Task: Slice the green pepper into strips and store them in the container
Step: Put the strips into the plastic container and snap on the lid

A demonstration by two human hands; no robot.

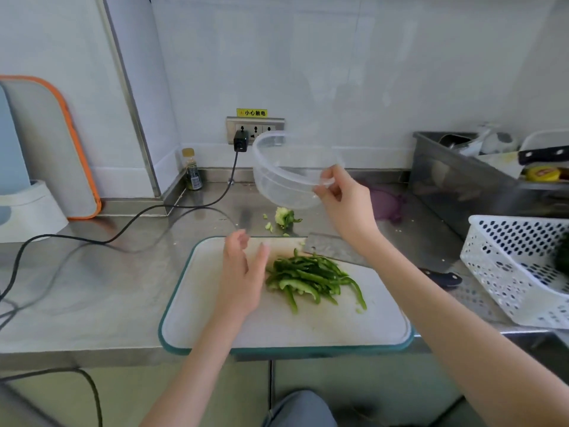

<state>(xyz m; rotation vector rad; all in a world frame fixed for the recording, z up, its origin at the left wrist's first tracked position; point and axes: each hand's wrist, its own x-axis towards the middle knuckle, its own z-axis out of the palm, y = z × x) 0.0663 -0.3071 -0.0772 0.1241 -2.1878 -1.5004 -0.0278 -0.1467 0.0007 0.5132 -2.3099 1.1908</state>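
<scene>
Right hand (345,198) pinching container (286,171) rim

We see green pepper strips (311,280) on a white, teal-rimmed cutting board (308,328), a clear container (286,171), and a white basket (517,269) dotted with holes.

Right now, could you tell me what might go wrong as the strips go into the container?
The right hand pinches only the rim of the tilted container, so it could slip. The cleaver lies beside the pepper strips, near the open left hand. Strips might spill onto the counter.
</scene>
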